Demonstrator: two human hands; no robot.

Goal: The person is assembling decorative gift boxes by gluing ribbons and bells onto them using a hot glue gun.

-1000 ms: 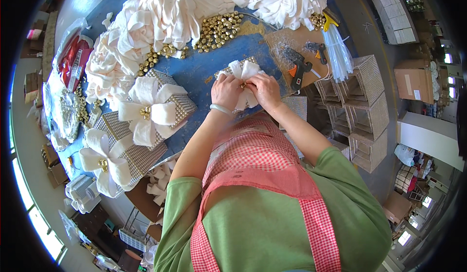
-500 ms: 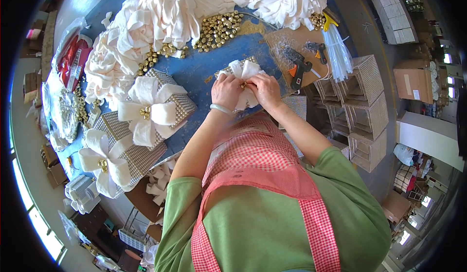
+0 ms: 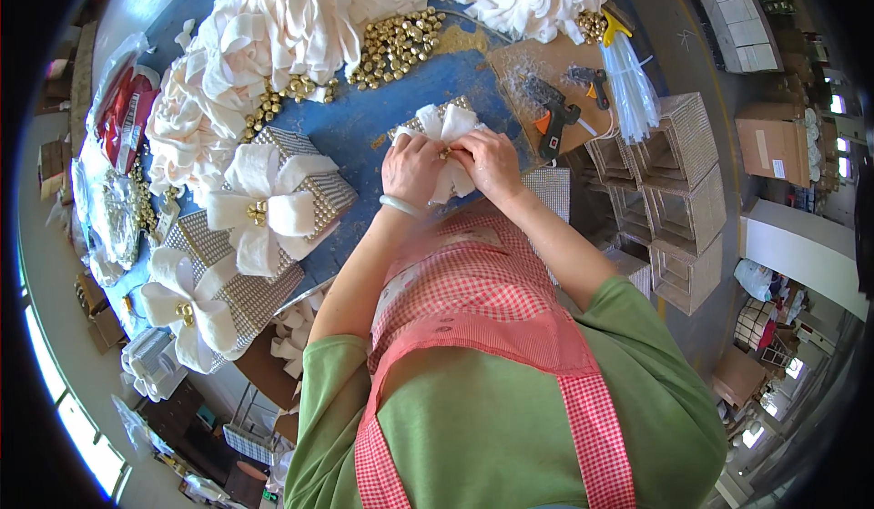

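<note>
A white fabric bow (image 3: pixel 442 123) lies on a small pearl-studded box (image 3: pixel 460 103) at the front of the blue table. Gold bells (image 3: pixel 445 153) sit at the bow's centre. My left hand (image 3: pixel 414 170), with a pale bangle at the wrist, has bent fingers closed on the bow's left loops. From the right, my right hand (image 3: pixel 490 161) pinches at the bells with thumb and fingertips. The fingers partly hide the bow's middle. To the left stand two larger studded boxes, one with a finished-looking white bow (image 3: pixel 259 210), the other with a similar bow (image 3: pixel 189 310).
Heaps of white fabric strips (image 3: pixel 291 26) and loose gold bells (image 3: pixel 396 46) cover the far side. A black glue gun (image 3: pixel 555 117) rests on a cardboard sheet (image 3: pixel 510 67) at right, near clear plastic strips (image 3: pixel 630 90). Open studded boxes (image 3: pixel 683 204) are stacked beyond the table's right side.
The table and its contents have shifted slightly left in view. Both hands remain at the bow's centre, with only slight finger movement.
</note>
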